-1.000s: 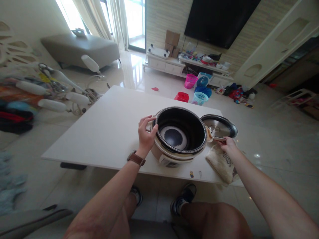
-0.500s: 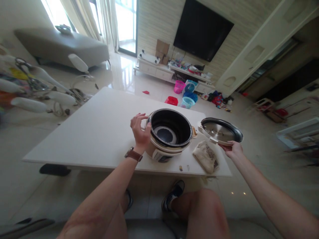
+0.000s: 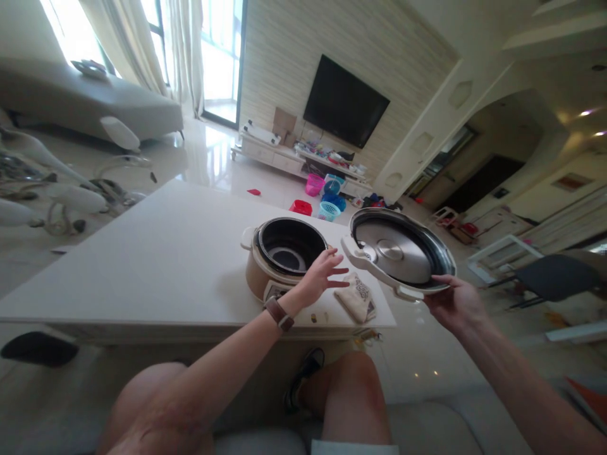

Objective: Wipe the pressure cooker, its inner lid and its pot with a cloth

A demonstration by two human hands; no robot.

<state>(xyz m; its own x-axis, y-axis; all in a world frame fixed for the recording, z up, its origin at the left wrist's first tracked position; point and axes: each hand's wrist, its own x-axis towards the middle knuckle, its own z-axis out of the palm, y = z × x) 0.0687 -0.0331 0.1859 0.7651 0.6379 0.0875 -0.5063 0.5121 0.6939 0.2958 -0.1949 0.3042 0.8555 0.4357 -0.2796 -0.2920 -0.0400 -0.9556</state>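
My right hand [image 3: 458, 304] grips the rim of a round cooker lid [image 3: 386, 249], held up beyond the table's right end with its metal inner side facing me. My left hand [image 3: 324, 277] is in the air with fingers spread, in front of the cooker's right side and short of the lid. The electric pressure cooker [image 3: 256, 275] stands upright and uncovered on the white table, its dark inner pot [image 3: 290, 243] showing. Part of its right side is hidden behind my left hand. A folded beige cloth [image 3: 356, 298] lies to the right of the cooker.
The white table [image 3: 142, 265] spans the space before my knees. Two small bits [image 3: 313, 318] lie near its front edge. Beyond it, baskets and a red basin [image 3: 301, 207] stand on the floor. An exercise machine [image 3: 61, 196] is at left.
My left hand has let go of the cooker's left side and moved right, fingers spreading. The lid has come closer and tilted toward me in my right hand. My view has swung right.
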